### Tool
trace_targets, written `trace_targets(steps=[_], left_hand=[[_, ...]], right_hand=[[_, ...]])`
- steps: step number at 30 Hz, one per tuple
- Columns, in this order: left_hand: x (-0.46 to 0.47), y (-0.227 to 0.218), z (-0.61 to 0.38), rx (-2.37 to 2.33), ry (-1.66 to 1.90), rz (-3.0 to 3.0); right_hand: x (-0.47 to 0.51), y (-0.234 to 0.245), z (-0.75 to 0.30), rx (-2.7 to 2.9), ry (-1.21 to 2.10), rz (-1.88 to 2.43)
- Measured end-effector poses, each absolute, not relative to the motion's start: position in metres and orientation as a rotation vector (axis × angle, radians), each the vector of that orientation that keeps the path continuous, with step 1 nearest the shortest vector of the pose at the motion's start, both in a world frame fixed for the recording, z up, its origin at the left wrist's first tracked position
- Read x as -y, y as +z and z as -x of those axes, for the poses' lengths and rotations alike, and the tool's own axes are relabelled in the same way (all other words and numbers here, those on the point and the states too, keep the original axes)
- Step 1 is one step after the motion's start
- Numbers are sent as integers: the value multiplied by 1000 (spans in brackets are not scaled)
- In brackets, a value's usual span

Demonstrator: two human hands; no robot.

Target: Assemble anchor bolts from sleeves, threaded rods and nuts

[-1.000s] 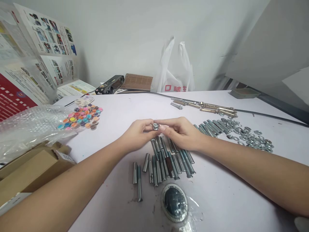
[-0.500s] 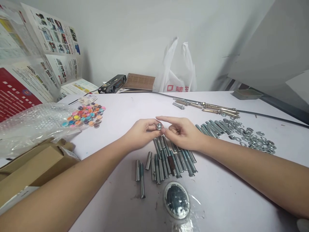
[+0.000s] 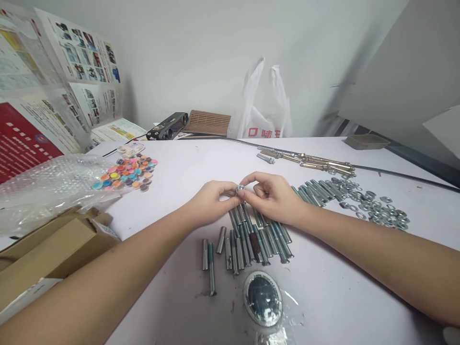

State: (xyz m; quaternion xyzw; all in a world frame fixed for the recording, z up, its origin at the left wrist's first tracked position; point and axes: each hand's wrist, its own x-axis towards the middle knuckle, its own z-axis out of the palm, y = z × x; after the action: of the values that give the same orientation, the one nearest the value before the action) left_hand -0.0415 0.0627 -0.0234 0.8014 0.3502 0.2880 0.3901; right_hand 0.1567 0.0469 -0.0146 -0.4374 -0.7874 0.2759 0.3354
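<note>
My left hand (image 3: 210, 201) and my right hand (image 3: 271, 194) meet over the middle of the white table (image 3: 187, 165). Between their fingertips is a small metal bolt with a nut and washer (image 3: 240, 189), its end toward me; the left fingers grip the bolt and the right thumb and forefinger pinch the nut. Just below the hands lies a row of grey metal bolts and sleeves (image 3: 247, 237).
Loose nuts and washers (image 3: 377, 206) and more bolts (image 3: 314, 189) lie to the right, finished anchor bolts (image 3: 316, 162) behind them. Coloured round discs (image 3: 127, 172), bubble wrap (image 3: 50, 184) and a cardboard box (image 3: 46, 251) are at left. A round tin (image 3: 262, 298) sits near me.
My right fingers were stretched out half a second ago and have closed again onto the nut. The hands stay in the same spot.
</note>
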Motion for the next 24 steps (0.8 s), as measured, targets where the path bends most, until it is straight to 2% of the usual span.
trace_targets(steps=[3, 9, 15, 19, 24], left_hand=[[-61, -22, 41, -989, 733, -2105], [-59, -25, 41, -1139, 742, -2266], [-57, -29, 42, -1124, 824, -2490], [-57, -29, 41, -1092, 876, -2585], [-58, -27, 43, -1247, 941, -2362]], right_hand=[[-50, -16, -161, 2107, 690, 1143], [-57, -13, -170, 2395, 420, 1017], [-56, -8, -167, 2337, 368, 1233], [-53, -7, -162, 2223, 597, 1295], [-55, -10, -162, 1934, 983, 1372]])
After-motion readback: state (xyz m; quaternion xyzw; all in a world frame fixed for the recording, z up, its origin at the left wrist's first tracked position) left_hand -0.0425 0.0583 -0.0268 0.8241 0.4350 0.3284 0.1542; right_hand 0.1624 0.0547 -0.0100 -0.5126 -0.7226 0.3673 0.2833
